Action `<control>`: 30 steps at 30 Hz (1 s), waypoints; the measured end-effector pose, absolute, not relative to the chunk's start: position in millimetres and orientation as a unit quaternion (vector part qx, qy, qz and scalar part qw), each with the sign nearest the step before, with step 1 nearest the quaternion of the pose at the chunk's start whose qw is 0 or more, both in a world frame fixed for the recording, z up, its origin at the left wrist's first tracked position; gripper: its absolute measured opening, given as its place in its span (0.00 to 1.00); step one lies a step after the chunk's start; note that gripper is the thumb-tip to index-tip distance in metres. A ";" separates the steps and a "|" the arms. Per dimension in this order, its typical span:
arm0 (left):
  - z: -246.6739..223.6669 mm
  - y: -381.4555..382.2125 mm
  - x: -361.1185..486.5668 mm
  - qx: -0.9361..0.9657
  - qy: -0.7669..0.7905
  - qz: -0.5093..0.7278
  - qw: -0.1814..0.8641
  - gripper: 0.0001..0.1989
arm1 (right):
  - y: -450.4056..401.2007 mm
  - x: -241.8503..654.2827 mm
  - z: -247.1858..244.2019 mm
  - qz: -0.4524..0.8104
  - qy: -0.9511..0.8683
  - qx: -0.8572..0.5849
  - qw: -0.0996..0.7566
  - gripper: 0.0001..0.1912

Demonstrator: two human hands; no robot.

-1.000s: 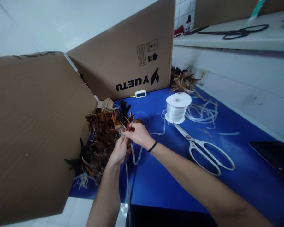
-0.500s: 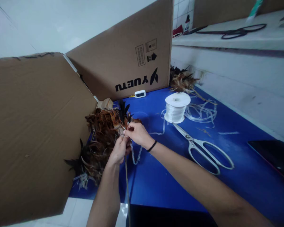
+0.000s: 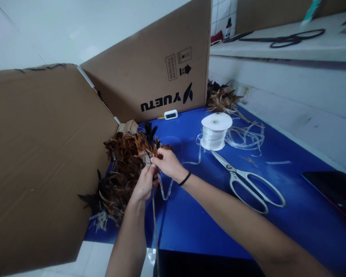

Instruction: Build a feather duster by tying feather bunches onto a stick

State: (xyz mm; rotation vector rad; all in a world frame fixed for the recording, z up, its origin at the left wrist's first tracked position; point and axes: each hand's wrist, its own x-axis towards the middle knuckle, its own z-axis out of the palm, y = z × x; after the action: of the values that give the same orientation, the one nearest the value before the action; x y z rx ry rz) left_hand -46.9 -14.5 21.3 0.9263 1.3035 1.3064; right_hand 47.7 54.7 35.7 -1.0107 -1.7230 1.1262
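My left hand (image 3: 145,183) is closed around a thin stick (image 3: 155,231), which runs down past the table's front edge. Brown and black feathers (image 3: 144,148) stand at the stick's upper end, like a feather duster's head. My right hand (image 3: 170,164), with a black band at the wrist, pinches at the pale base of these feathers, its fingertips close to the left thumb. A clear narrow ribbon (image 3: 166,194) loops below the right hand and trails toward a white spool (image 3: 215,132). Left of my hands lies a heap of loose brown feathers (image 3: 118,188).
Silver scissors (image 3: 245,181) lie on the blue table (image 3: 196,227) beside my right forearm. A dark phone (image 3: 331,192) is at the right. Cardboard panels (image 3: 150,61) stand behind and left. Tangled ribbon (image 3: 246,136) and another feather bunch (image 3: 223,96) lie at the back right.
Both hands keep almost the same place and grip. The right fingertips and the feathers at the stick's upper end have shifted very slightly.
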 end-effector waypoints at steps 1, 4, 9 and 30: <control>20.9 -14.3 -46.6 0.384 0.545 0.545 0.509 0.20 | 53.7 47.7 36.2 0.444 -0.684 -0.401 0.417 0.03; 20.6 -13.5 -46.0 0.379 0.550 0.549 0.503 0.21 | 51.3 48.7 40.0 0.439 -0.682 -0.394 0.432 0.03; 25.8 -14.9 -48.7 0.369 0.545 0.552 0.513 0.20 | 61.8 61.3 48.7 0.444 -0.677 -0.381 0.447 0.08; 30.0 -20.1 -48.3 0.399 0.487 0.505 0.591 0.17 | 50.6 69.8 43.2 0.662 -0.520 -0.344 0.416 0.06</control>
State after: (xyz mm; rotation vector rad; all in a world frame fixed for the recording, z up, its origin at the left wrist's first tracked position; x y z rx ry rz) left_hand -48.3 -20.1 30.0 0.9287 1.1327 1.1745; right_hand 69.8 50.6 43.2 -0.8644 -1.3055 1.6627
